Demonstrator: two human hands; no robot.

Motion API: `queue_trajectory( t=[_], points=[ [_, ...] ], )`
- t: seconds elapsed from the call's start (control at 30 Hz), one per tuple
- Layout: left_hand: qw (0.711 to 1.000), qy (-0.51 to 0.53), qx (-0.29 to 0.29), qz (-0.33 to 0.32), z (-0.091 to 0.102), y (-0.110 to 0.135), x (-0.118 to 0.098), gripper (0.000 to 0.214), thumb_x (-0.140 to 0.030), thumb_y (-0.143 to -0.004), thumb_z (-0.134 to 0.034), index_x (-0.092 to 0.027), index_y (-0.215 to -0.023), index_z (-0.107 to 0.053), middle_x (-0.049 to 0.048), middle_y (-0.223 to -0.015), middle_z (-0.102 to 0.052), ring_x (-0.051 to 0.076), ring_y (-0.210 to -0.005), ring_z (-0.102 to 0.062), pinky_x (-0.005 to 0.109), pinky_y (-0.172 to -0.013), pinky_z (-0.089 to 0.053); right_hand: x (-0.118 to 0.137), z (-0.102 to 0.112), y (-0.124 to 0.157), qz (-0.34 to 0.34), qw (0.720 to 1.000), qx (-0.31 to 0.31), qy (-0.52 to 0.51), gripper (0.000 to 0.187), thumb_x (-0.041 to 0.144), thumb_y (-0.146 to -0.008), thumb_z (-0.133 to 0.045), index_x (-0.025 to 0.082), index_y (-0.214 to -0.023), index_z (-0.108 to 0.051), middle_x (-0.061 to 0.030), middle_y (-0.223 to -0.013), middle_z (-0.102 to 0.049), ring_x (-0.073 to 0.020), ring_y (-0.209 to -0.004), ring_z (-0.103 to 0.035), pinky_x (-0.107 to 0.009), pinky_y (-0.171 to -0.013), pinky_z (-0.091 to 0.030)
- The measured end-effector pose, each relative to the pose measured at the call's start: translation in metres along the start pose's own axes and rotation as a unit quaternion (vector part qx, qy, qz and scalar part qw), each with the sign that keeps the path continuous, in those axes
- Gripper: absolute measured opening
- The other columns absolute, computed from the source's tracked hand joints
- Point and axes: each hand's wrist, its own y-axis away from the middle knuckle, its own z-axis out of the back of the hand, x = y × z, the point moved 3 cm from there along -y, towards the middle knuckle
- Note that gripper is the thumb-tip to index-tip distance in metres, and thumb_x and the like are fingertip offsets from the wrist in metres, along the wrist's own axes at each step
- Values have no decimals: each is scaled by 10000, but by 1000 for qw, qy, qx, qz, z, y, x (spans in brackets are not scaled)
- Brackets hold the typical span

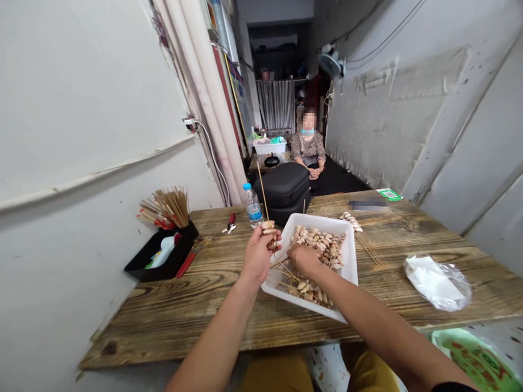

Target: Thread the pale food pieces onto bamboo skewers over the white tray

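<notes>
The white tray (352,262) sits on the wooden surface (224,275), holding many skewered pale food pieces (315,238), with bare stick ends (287,272) pointing toward its left side. At the tray's left edge, the left hand (259,254) has its grip closed around a skewer (262,190); this stands nearly upright, slightly tilted, pale pieces threaded low on it by the fingers and its upper length bare. The right hand (304,259) reaches inside the tray, among the food; its fingertips are hidden, so I cannot tell whether that grip is clenched on anything.

Just right of the tray lies another loaded skewer group (351,221); farther right is a clear plastic bag (438,282) with something white inside. Behind the tray, toward its left, stand a black case (283,188) and a water bottle (254,210). Well left of it are keys (229,224), a black box (143,266) and bundled sticks (173,207). Beyond the tray, a person (308,146) sits with hands together.
</notes>
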Motion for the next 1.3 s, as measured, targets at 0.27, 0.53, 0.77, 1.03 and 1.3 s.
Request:
queue_trajectory(
  t=[0.27,0.53,0.77,1.03,1.3],
  points=[
    [998,23,6,-56,-4,10,-27,398,-191,-639,-693,-180,-1006,-540,-36,-727,-514,73,-639,-500,188,-549,-412,-2,-4,5,62,998,-3,20,194,109,-817,-496,141,-883,-675,-111,-947,-676,-192,-901,-619,-236,-761,-428],
    [996,11,28,-83,-1,34,-59,384,-219,-661,-711,-193,-1001,-534,-33,-706,-523,57,-569,-478,149,-450,-320,13,15,13,148,982,-106,42,215,162,-914,-418,140,-923,-632,-91,-869,-638,-180,-846,-553,-263,-731,-387],
    [989,-10,5,-150,-4,56,-78,343,-242,-681,-711,-193,-973,-539,-28,-695,-538,63,-565,-482,158,-462,-350,15,41,25,124,954,-251,110,230,158,-912,-416,139,-1028,-614,-129,-987,-596,-229,-900,-482,-345,-789,-374],
    [994,-34,15,-102,-14,57,-56,324,-263,-686,-700,-176,-949,-531,-42,-628,-522,55,-518,-451,163,-458,-341,-63,35,18,-76,915,-378,-118,284,99,-816,-420,165,-905,-681,-87,-960,-634,-208,-899,-537,-300,-785,-419],
    [997,-50,29,-49,-15,50,-37,336,-269,-691,-679,-175,-968,-514,-48,-626,-524,51,-506,-445,165,-459,-332,-87,23,13,-65,832,-413,-365,291,186,-736,-429,170,-859,-692,-69,-920,-670,-193,-834,-605,-309,-771,-469]
  ],
)
